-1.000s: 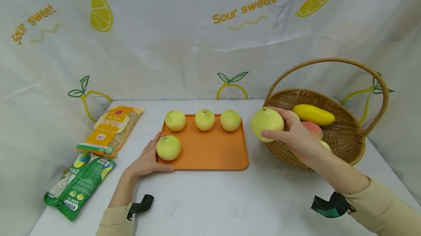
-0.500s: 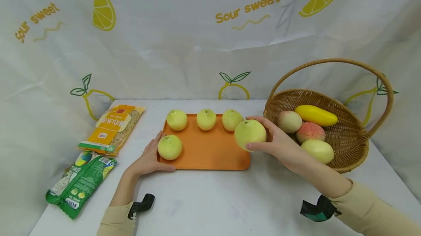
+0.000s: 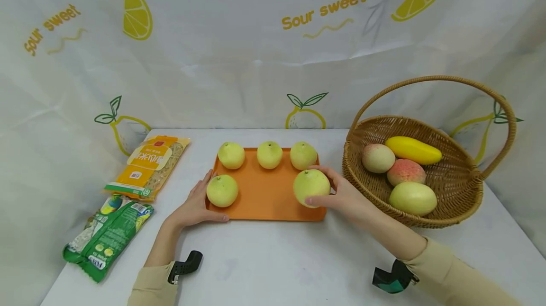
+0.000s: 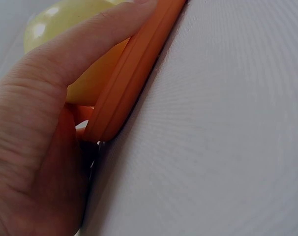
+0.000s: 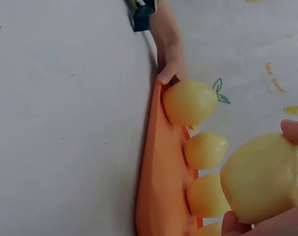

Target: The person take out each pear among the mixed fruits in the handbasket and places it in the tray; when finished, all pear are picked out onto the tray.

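My right hand (image 3: 337,194) grips a pale yellow-green pear (image 3: 311,186) over the right front part of the orange tray (image 3: 266,202), thumb at its near side and fingers behind. Close by in the right wrist view is the same pear (image 5: 262,179); whether it touches the tray I cannot tell. Around the tray's left front corner, my left hand (image 3: 194,206) holds the rim, its thumb (image 4: 100,39) along the front edge. A pear (image 3: 222,191) sits beside that hand. Along the back edge stand three more pears, left (image 3: 231,155), middle (image 3: 269,155) and right (image 3: 303,155).
A tilted wicker basket (image 3: 460,197) on the right holds a yellow oblong fruit (image 3: 414,150), two peach-like fruits (image 3: 406,172) and a pale green oval fruit (image 3: 413,199). At left lie an orange grain packet (image 3: 147,166) and a green packet (image 3: 108,237).
My right hand has carried the pear leftward and towards me, from the basket's edge to over the tray's right front part. The left hand stays at the tray's corner.
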Demonstrator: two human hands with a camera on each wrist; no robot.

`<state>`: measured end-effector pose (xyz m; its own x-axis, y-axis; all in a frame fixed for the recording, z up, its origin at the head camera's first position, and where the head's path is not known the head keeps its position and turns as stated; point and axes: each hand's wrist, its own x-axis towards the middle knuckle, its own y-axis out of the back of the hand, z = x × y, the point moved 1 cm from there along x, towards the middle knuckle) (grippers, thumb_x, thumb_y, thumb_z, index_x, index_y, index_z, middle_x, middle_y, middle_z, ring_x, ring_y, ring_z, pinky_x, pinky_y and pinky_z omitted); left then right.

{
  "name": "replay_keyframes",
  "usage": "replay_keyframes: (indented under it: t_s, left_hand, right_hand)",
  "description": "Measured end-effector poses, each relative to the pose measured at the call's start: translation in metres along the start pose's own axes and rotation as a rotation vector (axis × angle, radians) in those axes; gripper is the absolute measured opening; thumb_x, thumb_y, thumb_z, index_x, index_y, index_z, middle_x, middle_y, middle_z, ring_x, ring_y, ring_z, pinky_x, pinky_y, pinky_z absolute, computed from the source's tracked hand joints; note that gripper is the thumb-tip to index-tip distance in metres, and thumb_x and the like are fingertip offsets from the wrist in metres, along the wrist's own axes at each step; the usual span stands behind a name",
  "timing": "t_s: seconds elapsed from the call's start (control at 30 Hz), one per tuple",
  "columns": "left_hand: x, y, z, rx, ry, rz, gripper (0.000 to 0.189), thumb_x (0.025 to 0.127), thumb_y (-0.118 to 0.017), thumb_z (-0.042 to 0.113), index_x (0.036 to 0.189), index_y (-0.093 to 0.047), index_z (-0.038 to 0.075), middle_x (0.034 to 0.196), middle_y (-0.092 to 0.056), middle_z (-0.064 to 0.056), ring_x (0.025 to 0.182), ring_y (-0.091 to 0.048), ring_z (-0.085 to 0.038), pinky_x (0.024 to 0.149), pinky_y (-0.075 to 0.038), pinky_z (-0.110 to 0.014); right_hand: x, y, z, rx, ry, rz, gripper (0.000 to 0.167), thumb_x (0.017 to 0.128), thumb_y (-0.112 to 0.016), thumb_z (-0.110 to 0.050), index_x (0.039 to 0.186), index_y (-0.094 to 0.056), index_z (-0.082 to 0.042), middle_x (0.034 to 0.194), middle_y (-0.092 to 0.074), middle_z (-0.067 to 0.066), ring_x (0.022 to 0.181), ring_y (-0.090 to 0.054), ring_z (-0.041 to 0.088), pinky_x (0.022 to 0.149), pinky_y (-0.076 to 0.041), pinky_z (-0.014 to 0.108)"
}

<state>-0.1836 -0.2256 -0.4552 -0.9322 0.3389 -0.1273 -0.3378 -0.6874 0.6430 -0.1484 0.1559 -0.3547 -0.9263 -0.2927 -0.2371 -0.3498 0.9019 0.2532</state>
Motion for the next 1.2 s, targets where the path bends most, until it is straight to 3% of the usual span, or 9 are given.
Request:
replay_keyframes:
  t_s: [0.37, 0.67, 1.2]
  left_hand:
    - [0.0, -0.001, 0.0, 0.002, -0.004, 0.004, 0.13, 0.064, -0.089, 0.048, 0.158, -0.007, 0.011, 0.163, 0.004, -0.009, 0.145, 0.005, -0.043, 0.112, -0.002, -0.064]
    - [0.001, 0.0, 0.0, 0.006, -0.004, 0.001, 0.131, 0.064, -0.088, 0.048, 0.158, -0.006, 0.01, 0.163, 0.004, -0.009, 0.145, 0.004, -0.043, 0.112, -0.002, -0.064]
    - [0.0, 0.0, 0.0, 0.007, -0.01, 0.003, 0.13, 0.064, -0.088, 0.048, 0.158, -0.006, 0.01, 0.163, 0.004, -0.008, 0.145, 0.004, -0.043, 0.112, -0.002, -0.064]
  right_hand:
    - [0.017, -0.019, 0.025, 0.035, -0.051, 0.021, 0.074, 0.079, -0.081, -0.024, 0.142, -0.043, -0.019, 0.136, -0.046, 0.013, 0.118, -0.047, 0.031, 0.097, -0.04, 0.046]
    - [0.029, -0.04, 0.035, 0.069, -0.076, 0.053, 0.073, 0.077, -0.084, -0.021, 0.139, -0.047, -0.02, 0.13, -0.051, 0.011, 0.113, -0.05, 0.029, 0.09, -0.046, 0.04]
    - [0.045, -0.067, 0.031, 0.103, -0.054, 0.051, 0.072, 0.074, -0.086, -0.02, 0.137, -0.052, -0.021, 0.132, -0.052, 0.005, 0.118, -0.048, 0.026, 0.098, -0.04, 0.045]
